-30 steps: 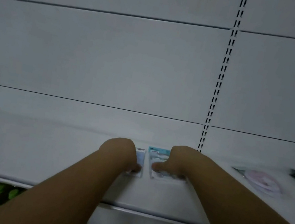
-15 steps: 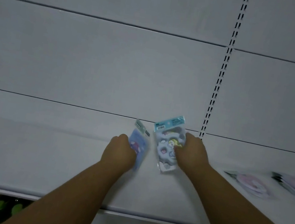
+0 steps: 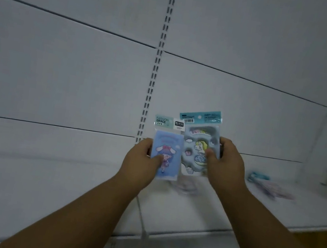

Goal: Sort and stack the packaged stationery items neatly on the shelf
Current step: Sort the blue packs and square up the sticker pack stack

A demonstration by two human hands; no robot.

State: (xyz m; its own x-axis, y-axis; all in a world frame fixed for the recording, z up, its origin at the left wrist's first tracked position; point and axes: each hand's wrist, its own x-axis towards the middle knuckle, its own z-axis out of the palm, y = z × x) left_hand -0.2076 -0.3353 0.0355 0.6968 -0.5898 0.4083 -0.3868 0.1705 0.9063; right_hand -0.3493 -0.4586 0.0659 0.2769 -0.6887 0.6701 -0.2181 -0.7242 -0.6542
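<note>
Head view: left hand (image 3: 141,161) pinches a small blue character-card packet (image 3: 167,154); right hand (image 3: 224,166), at 3 o'clock, grips a unicorn sticker pack (image 3: 197,147). Both are raised above the shelf (image 3: 40,179), probably light, slippery film; best held by edges.

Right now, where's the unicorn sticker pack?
Head view, right of centre: the unicorn sticker pack is held upright above the shelf in the right hand, beside the blue card pack.
</note>
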